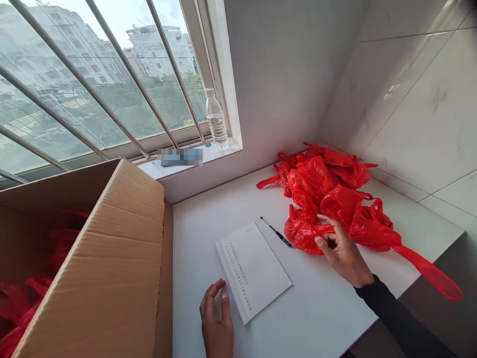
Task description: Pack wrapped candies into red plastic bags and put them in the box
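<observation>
A creased cardboard box (145, 223) stands at the tabletop's (190, 278) left side. The left hand (218, 318), loosely curled around nothing, is beside a flat paper notebook (261, 263), then 1 slim black pen (276, 231). Crinkled, glossy red plastic bags (313, 179) heap toward the far right corner. A rounded front bag (302, 232) shows between the right hand's (346, 251) parted thumb and forefinger; I cannot tell whether they grip it.
</observation>
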Tool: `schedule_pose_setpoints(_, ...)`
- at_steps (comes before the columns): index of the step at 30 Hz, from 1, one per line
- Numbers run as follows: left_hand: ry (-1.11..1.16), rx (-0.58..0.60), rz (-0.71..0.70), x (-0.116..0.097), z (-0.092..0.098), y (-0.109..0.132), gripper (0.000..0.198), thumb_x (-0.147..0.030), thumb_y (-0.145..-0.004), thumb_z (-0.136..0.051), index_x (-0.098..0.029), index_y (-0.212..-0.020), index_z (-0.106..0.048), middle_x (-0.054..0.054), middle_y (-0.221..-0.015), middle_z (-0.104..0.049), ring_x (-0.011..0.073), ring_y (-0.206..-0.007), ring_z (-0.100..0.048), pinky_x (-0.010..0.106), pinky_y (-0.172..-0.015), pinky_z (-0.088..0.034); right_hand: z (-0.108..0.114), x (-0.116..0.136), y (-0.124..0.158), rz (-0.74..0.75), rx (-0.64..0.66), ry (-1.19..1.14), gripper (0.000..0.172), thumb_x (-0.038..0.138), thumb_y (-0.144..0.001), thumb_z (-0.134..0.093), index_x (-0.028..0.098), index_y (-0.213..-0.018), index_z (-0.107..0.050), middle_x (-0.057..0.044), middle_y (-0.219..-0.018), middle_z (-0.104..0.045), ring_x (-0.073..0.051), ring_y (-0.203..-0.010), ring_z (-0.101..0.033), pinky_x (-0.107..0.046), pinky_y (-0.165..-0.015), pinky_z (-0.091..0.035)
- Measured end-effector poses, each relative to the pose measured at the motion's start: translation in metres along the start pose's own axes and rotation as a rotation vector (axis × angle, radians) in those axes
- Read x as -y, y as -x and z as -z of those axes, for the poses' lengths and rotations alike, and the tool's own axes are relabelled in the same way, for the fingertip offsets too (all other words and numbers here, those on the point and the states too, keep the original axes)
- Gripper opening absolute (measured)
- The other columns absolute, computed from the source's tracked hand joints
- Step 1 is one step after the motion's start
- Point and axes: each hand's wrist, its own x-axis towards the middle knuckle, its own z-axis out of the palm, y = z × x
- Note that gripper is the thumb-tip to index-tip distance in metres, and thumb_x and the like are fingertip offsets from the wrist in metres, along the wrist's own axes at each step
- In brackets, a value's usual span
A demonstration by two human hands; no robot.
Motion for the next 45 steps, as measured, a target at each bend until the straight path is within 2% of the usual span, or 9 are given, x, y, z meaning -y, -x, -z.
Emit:
schedule_pose_setpoints(8,0.031,-0.002,0.046,-0.005,0.002,0.002,0.046,-0.056,-0.087,-0.056,-0.026,-0.12,-0.066,0.009,-0.136,-0.062,0.0345,-0.137,-0.049,0.059,-0.12,-0.035,0.023,0.005,0.009,-0.034,-0.194,0.015,0.054,0.057,-0.096,-0.055,0.029,-0.142,-0.05,0.008,-0.057,-0.045,-0.016,-0.051,-0.038,-0.032,-0.056,-0.04)
schedule_pose_setpoints(11,0.039,0.0,0.062,-0.008,0.001,0.005,0.045,-0.056,-0.087,-0.058,-0.027,-0.12,-0.066,0.009,-0.137,-0.062,0.035,-0.138,-0.048,0.058,-0.119,-0.035,0.027,-0.001,0.001,0.116,-0.249,0.134,0.046,0.054,-0.096,-0.057,0.028,-0.133,-0.058,0.0,-0.079,-0.06,-0.02,-0.072,-0.055,-0.037,-0.074,-0.049)
schedule_pose_setpoints(15,0.061,-0.002,0.079,-0.011,0.0,0.007,0.045,-0.056,-0.087,-0.059,-0.027,-0.121,-0.066,0.009,-0.137,-0.062,0.0352,-0.138,-0.049,0.058,-0.118,-0.037,0.013,-0.013,-0.016,0.173,0.015,0.398,0.055,0.056,-0.088,-0.064,0.028,-0.135,-0.061,-0.011,-0.128,-0.062,-0.035,-0.125,-0.05,-0.055,-0.107,-0.04)
schedule_pose_setpoints(22,0.107,0.005,0.044,-0.017,0.01,0.009,0.045,-0.055,-0.092,-0.056,-0.025,-0.124,-0.063,0.011,-0.13,-0.068,0.0339,-0.131,-0.057,0.056,-0.114,-0.041,0.011,-0.004,-0.02,0.047,0.183,0.346,0.022,0.042,-0.095,-0.053,0.025,-0.096,-0.066,0.0,-0.074,-0.065,-0.02,-0.069,-0.062,-0.036,-0.069,-0.054)
schedule_pose_setpoints(28,0.067,0.063,-0.153,-0.06,-0.005,0.057,0.031,-0.047,-0.099,-0.055,-0.031,-0.123,-0.067,0.007,-0.133,-0.065,0.0311,-0.128,-0.057,0.049,-0.11,-0.044,0.02,0.044,0.022,-0.058,0.107,0.026,0.028,0.052,-0.094,-0.062,0.025,-0.1,-0.066,0.001,-0.079,-0.067,-0.017,-0.074,-0.064,-0.027,-0.067,-0.054)
schedule_pose_setpoints(31,0.099,0.2,-0.28,-0.078,-0.02,0.081,0.039,-0.048,-0.1,-0.055,-0.034,-0.135,-0.06,0.006,-0.137,-0.064,0.0289,-0.128,-0.059,0.046,-0.109,-0.048,-0.002,0.063,0.048,-0.068,0.285,-0.138,0.03,0.052,-0.097,-0.06,0.025,-0.107,-0.066,0.001,-0.083,-0.07,-0.017,-0.075,-0.066,-0.027,-0.07,-0.056)
schedule_pose_setpoints(34,0.08,0.28,-0.355,-0.079,-0.027,0.085,0.063,-0.044,-0.097,-0.063,-0.036,-0.155,-0.038,0.009,-0.151,-0.052,0.0305,-0.139,-0.05,0.049,-0.112,-0.046,-0.019,0.068,0.062,-0.028,0.546,-0.167,0.032,0.049,-0.099,-0.057,0.027,-0.121,-0.066,0.0,-0.097,-0.075,-0.019,-0.088,-0.07,-0.03,-0.08,-0.058)
schedule_pose_setpoints(38,0.011,0.274,-0.309,-0.067,-0.022,0.069,0.056,-0.033,-0.102,-0.058,-0.036,-0.154,-0.038,0.009,-0.149,-0.053,0.0288,-0.137,-0.051,0.051,-0.112,-0.045,-0.017,0.056,0.053,-0.031,0.44,-0.035,0.031,0.05,-0.101,-0.055,0.031,-0.123,-0.065,0.001,-0.094,-0.074,-0.019,-0.088,-0.07,-0.029,-0.07,-0.056)
schedule_pose_setpoints(45,0.049,0.283,-0.323,-0.073,-0.022,0.058,0.029,-0.032,-0.102,-0.055,-0.031,-0.13,-0.064,0.006,-0.128,-0.066,0.0252,-0.121,-0.062,0.04,-0.1,-0.054,-0.051,0.037,0.038,0.409,0.461,0.191,0.036,0.026,-0.1,-0.054,0.027,-0.135,-0.057,-0.005,-0.132,-0.065,-0.026,-0.128,-0.054,-0.051,-0.112,-0.043)
